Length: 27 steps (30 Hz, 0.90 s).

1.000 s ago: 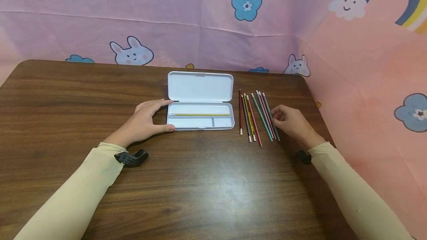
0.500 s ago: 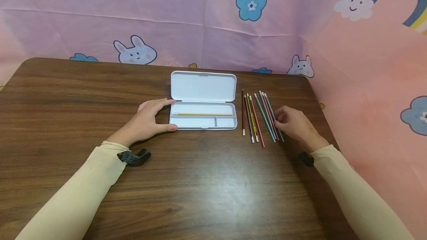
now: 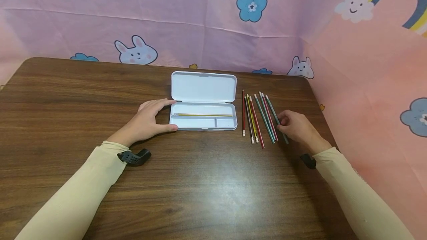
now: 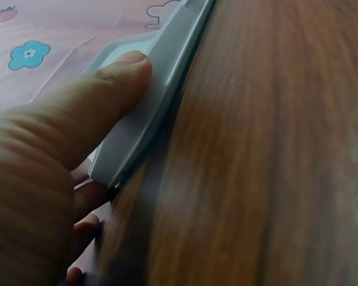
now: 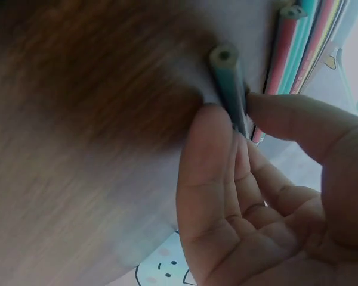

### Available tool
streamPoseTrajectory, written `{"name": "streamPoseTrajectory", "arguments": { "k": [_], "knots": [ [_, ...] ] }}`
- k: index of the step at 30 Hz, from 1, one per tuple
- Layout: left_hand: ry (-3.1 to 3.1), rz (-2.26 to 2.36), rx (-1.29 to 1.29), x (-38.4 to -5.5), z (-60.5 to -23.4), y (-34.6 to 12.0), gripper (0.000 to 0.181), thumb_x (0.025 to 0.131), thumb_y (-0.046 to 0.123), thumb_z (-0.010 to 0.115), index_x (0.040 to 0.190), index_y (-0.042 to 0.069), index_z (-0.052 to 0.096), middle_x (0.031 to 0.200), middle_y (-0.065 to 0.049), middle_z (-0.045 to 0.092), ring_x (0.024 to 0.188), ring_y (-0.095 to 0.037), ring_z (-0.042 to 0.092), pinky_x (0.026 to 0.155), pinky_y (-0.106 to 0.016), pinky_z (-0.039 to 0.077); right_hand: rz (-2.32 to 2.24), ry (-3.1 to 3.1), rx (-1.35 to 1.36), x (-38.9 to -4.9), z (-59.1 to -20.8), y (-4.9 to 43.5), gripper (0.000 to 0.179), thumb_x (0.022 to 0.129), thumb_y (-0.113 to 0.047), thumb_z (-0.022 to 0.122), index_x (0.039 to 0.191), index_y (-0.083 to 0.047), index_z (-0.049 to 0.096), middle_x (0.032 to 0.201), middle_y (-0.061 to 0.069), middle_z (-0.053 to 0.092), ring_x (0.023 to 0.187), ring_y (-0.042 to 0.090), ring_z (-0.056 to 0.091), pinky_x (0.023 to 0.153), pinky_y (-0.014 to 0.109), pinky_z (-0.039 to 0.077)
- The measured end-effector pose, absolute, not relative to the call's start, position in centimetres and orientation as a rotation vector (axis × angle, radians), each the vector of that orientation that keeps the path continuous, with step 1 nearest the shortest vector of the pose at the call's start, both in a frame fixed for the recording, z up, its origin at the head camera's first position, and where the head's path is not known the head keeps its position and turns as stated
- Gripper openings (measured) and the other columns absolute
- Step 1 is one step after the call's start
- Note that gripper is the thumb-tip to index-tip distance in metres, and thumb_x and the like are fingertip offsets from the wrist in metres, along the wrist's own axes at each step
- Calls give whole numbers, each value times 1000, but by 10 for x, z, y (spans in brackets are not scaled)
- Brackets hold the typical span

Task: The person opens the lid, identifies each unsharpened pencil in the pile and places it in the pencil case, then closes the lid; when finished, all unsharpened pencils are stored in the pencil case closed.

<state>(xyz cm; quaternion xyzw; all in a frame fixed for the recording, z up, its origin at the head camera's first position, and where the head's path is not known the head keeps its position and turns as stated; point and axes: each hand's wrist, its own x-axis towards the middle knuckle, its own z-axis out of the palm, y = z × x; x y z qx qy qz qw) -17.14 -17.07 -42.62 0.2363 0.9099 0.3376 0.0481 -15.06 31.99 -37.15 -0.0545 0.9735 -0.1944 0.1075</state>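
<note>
A white pencil case (image 3: 204, 123) lies with its lid up, one yellow pencil (image 3: 205, 115) in its long back compartment. My left hand (image 3: 143, 121) grips the case's left end, thumb at the front corner and fingers toward the hinge; in the left wrist view the thumb (image 4: 116, 77) presses the case's side wall (image 4: 149, 101). To the right, my right hand (image 3: 295, 126) pinches a green pencil (image 3: 272, 108) between thumb and fingers. In the right wrist view its unsharpened end (image 5: 225, 56) points up between the fingertips, slightly apart from the others.
Several loose pencils (image 3: 252, 119), red, black, yellow and green, lie side by side between the case and my right hand. The brown wooden table (image 3: 186, 180) meets a patterned cloth (image 3: 180, 17) at the back and right.
My right hand has shifted slightly right and toward me, drawing the green pencil away from the group. The left hand has stayed on the case. The head view has shifted slightly.
</note>
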Motion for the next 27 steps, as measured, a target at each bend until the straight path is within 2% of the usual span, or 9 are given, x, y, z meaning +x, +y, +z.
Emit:
{"name": "streamPoseTrajectory", "arguments": {
  "k": [10, 17, 27],
  "knots": [
    [2769, 1027, 725, -172, -427, -172, 86, 87, 52, 81, 157, 17, 44, 161, -14, 42, 150, -40, 31, 120, -63, 12, -594, 2865, -145, -149, -370, 321, 29, 96, -6, 68, 122, 5, 64, 98, 17, 66, 76, 23, 60, 60, 32, 47],
    [2769, 1022, 721, -172, -427, -171, 87, 87, 52, 81, 157, 18, 44, 161, -14, 42, 150, -41, 31, 120, -63, 12, -525, 2895, -170, -147, -370, 323, 27, 94, -7, 67, 119, 3, 66, 98, 14, 69, 86, 27, 62, 73, 39, 49],
    [2771, 1029, 725, -171, -426, -172, 86, 87, 51, 81, 157, 17, 44, 161, -14, 42, 150, -40, 32, 120, -63, 12, -468, 2964, -117, -147, -368, 331, 26, 94, -10, 66, 118, -1, 67, 103, 15, 72, 84, 26, 65, 74, 43, 50]
  ]
}}
